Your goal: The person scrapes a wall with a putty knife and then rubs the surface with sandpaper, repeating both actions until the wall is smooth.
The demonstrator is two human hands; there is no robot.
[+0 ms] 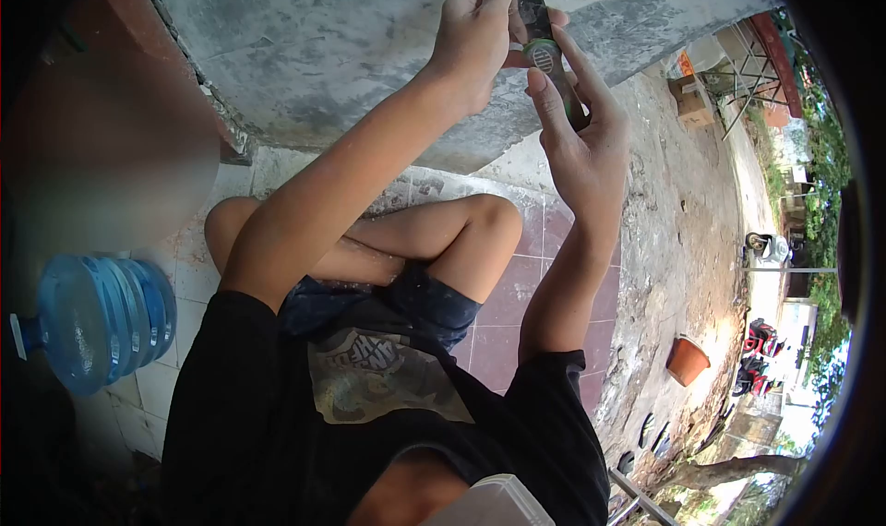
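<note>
Both hands are raised in front of a grey, mottled concrete surface [323,55]. They hold a long, dark strip-like object [533,9] with a round, greenish-grey, lined disc partway along it; its exact kind I cannot tell. My left hand [466,46] is closed at the upper part of the object, thumb pointing up, its fingers partly hidden behind. Around the lower part, my right hand [591,129] has its thumb on the near side close to the disc and its fingers curved about the far side.
Below the hands are crossed legs [434,231] on a tiled floor [508,304]. A large blue water jug [106,318] lies at the left. To the right, an orange bucket [688,360] stands on rough ground, with a cardboard box [692,100] and parked motorbikes [759,340] farther off.
</note>
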